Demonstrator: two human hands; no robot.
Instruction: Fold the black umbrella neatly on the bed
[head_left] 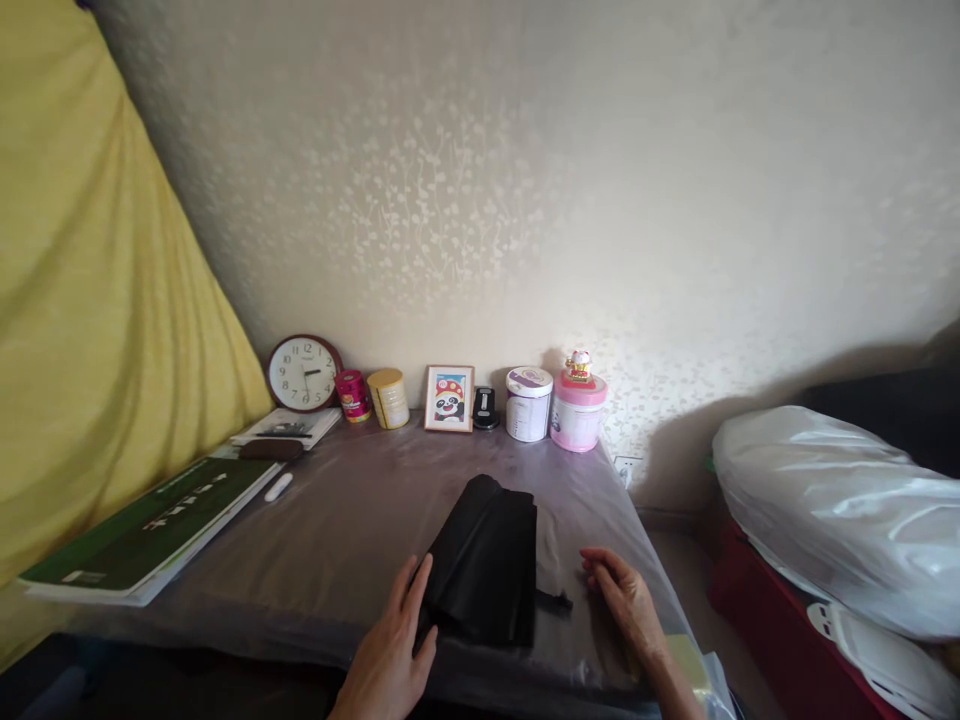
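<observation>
A folded piece of thin black fabric (pixel 487 565) lies on the table before me, creased lengthwise. From its lower right side a short black strap (pixel 555 602) sticks out over the tabletop. My left hand (pixel 397 640) rests against the fabric's left edge, fingers stretched and the thumb apart near the front corner. To the right of the strap, my right hand (pixel 619 595) hovers close to the table with its fingers curled loosely together. No object shows in it, and a gap separates it from the strap.
Along the wall stand a clock (pixel 304 373), red tin (pixel 353 396), yellow tin (pixel 388 399), framed panda picture (pixel 449 399), white tub (pixel 529 405) and pink-lidded tub (pixel 577 415). A green book (pixel 157 525) lies left. Plastic-wrapped bundle (pixel 840 510) sits beyond the table's right edge.
</observation>
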